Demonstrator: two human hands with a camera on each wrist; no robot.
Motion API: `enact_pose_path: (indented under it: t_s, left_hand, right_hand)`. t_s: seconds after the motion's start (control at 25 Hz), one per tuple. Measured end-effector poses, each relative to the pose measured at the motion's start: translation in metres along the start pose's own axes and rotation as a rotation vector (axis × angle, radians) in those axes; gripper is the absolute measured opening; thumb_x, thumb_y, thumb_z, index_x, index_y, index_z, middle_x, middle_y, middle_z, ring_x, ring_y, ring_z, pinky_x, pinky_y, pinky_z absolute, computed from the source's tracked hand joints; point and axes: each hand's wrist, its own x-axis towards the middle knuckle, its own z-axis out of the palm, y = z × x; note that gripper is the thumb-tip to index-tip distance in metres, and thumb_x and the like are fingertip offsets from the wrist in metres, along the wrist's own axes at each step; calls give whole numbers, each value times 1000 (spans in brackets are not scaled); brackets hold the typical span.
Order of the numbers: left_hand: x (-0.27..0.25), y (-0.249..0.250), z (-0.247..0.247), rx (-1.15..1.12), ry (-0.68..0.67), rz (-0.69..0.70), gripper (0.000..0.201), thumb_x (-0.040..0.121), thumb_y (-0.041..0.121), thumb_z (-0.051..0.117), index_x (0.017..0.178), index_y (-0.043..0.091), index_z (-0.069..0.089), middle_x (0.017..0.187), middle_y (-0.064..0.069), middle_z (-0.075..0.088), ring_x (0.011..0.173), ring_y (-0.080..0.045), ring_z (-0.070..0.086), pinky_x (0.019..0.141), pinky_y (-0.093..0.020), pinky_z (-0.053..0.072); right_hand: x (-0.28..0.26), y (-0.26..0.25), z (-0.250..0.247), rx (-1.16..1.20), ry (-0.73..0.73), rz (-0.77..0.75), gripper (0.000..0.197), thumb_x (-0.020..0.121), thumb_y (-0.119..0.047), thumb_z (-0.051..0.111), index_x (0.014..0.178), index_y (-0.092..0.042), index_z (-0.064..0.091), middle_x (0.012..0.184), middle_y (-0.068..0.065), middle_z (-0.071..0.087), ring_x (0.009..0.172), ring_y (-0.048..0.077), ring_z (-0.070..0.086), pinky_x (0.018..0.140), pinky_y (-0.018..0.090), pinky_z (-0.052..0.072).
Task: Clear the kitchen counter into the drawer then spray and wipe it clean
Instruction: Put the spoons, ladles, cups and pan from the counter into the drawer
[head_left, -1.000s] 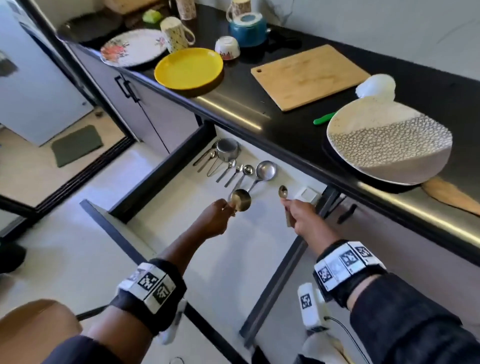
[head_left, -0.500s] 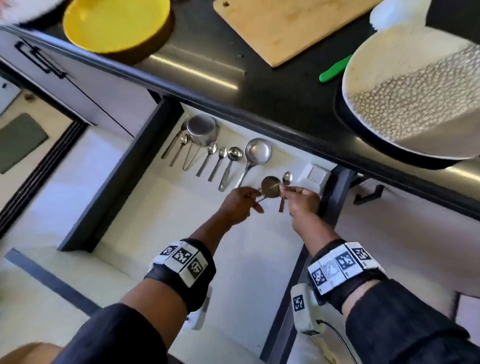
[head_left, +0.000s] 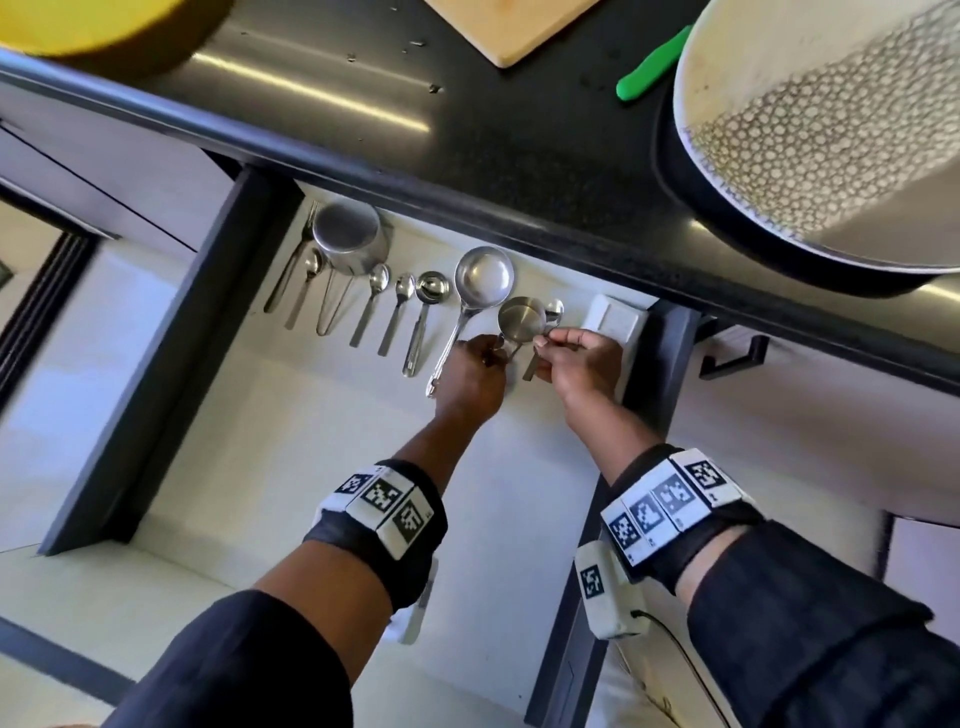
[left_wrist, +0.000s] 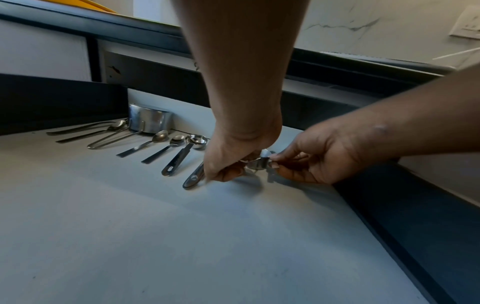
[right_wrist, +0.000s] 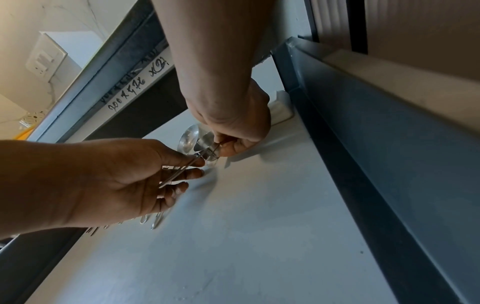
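Note:
The drawer (head_left: 260, 415) stands pulled out under the black counter (head_left: 467, 130). My left hand (head_left: 491, 356) pinches the handle of a small steel measuring cup (head_left: 521, 318). Close beside it, my right hand (head_left: 545, 343) pinches a teaspoon (head_left: 555, 310) by its stem. Both items hang low over the drawer floor at the right end of a utensil row. In the left wrist view the cup (left_wrist: 257, 163) sits between the left hand (left_wrist: 228, 170) and the right hand (left_wrist: 278, 164). The right wrist view shows the cup's handle (right_wrist: 182, 170) in my left fingers.
Along the drawer's back lie several spoons, a larger measuring cup (head_left: 484, 275) and a steel pot (head_left: 349, 236). A white box (head_left: 615, 318) fills the back right corner. The counter carries a cutting board (head_left: 509, 26), a green handle (head_left: 649, 67), a patterned plate (head_left: 831, 130) and a yellow plate (head_left: 104, 26).
Both hands have reached deeper into the drawer and come together. The cup and the teaspoon have dropped beside the larger measuring cup. My head has leaned in closer.

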Motion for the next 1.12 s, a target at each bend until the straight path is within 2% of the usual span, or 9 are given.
enact_pose_path:
  t_s: [0.08,0.12,0.28,0.44,0.52,0.72,0.92,0.96,1.12]
  left_hand:
    - [-4,-1,1,191,31,69,34,90,37,62,119,18,66,113,-9,64,107,-28,60,86,-38,50]
    - [-5,-2,1,263,34,86,41,89,41,64,123,18,64,115,-8,63,109,-27,58,87,-38,50]
    - [-4,0,3,446,57,115,42,94,39,58,128,15,57,121,-10,58,113,-30,55,84,-38,47]
    - [-1,13,13,531,63,187,45,98,42,50,128,8,52,126,-14,48,107,-34,58,79,-40,49]
    - [3,20,19,533,78,197,44,99,40,50,128,7,52,128,-14,48,109,-35,56,80,-41,48]
    - [15,20,21,492,105,230,44,97,41,53,125,7,55,131,-14,49,116,-33,52,91,-40,46]
    - [2,16,12,488,97,202,45,96,46,54,122,9,54,127,-12,50,111,-32,56,76,-35,45]
    - [-4,17,10,479,102,189,46,96,46,53,123,9,54,129,-11,50,113,-32,56,77,-36,46]
    - [-33,21,-4,391,93,125,50,99,43,47,136,9,51,138,-9,51,122,-30,52,94,-40,45]
  right_hand:
    - [4,-2,1,-2,-23,-20,18,79,1,77,95,1,70,80,9,70,62,14,66,50,22,57]
    - [5,-2,1,-10,-32,-29,19,79,1,78,96,2,70,82,10,71,63,14,67,51,23,58]
    - [7,5,0,-13,-27,-63,17,79,2,77,94,-1,70,83,11,72,62,15,67,51,24,58]
    - [14,15,-8,-89,18,-113,17,76,-4,80,76,-17,70,81,7,74,72,23,72,65,41,63]
    - [20,16,-9,-171,29,-151,17,78,-4,79,77,-19,70,82,4,74,76,22,72,70,44,62]
    - [24,20,-8,-251,93,-263,6,81,-11,77,81,-16,73,82,3,74,76,19,70,71,37,62]
    - [19,20,-10,-299,147,-269,15,82,-22,77,73,-12,71,71,3,71,67,17,69,63,27,58]
    - [19,20,-11,-321,151,-273,16,82,-23,76,72,-11,70,71,3,71,67,17,69,62,25,56]
    - [12,23,-21,-426,116,-367,18,85,-22,71,73,-10,67,72,0,68,70,17,66,64,24,51]
